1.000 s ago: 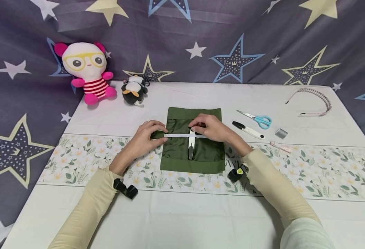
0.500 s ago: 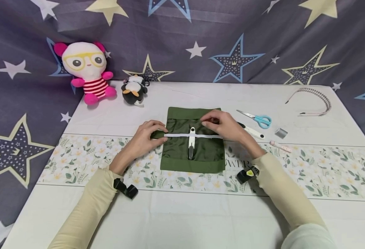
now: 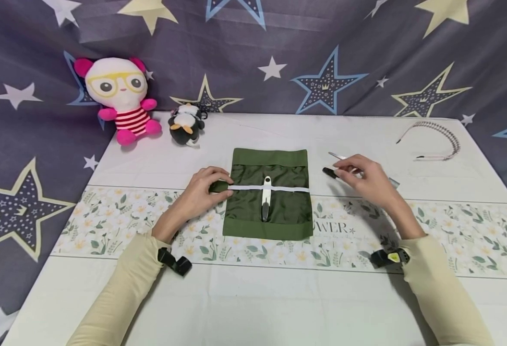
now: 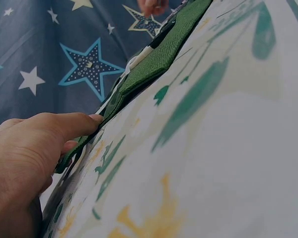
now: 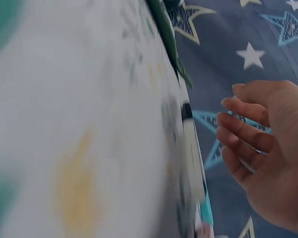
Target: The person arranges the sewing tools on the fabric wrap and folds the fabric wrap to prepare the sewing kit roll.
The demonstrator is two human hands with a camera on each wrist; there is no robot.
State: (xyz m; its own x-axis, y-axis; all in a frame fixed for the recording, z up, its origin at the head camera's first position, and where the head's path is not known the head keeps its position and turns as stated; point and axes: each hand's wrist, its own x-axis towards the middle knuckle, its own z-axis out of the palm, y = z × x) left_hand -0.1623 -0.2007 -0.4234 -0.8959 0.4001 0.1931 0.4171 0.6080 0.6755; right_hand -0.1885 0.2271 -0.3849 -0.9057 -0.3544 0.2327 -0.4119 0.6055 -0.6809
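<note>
A green cloth piece (image 3: pixel 267 230) lies flat with a white elastic band (image 3: pixel 247 188) across it. Under the band is a slim white tool (image 3: pixel 267 194) with a black tip. My left hand (image 3: pixel 201 190) rests at the cloth's left edge, thumb and fingertips pressing either side of the band's end over a small green flap (image 3: pixel 219 186). To the right, my right hand (image 3: pixel 368 180) hovers over a second white tool (image 5: pixel 192 153), whose black end (image 3: pixel 330 172) shows. Its fingers are relaxed, holding nothing in the right wrist view. Scissors (image 3: pixel 336 155) are mostly hidden behind this hand.
A grey spool (image 3: pixel 393 182) peeks out beside the right hand. Farther back lies a headband (image 3: pixel 445 134). A pink plush toy (image 3: pixel 128 105) and a penguin plush (image 3: pixel 186 126) sit at the back left, before a star-patterned curtain (image 3: pixel 245 57). A floral strip (image 3: pixel 145 211) crosses the table.
My right hand has left the white tool under the band and moved right, off the cloth, to above the second white tool. My left hand stays at the cloth's left edge.
</note>
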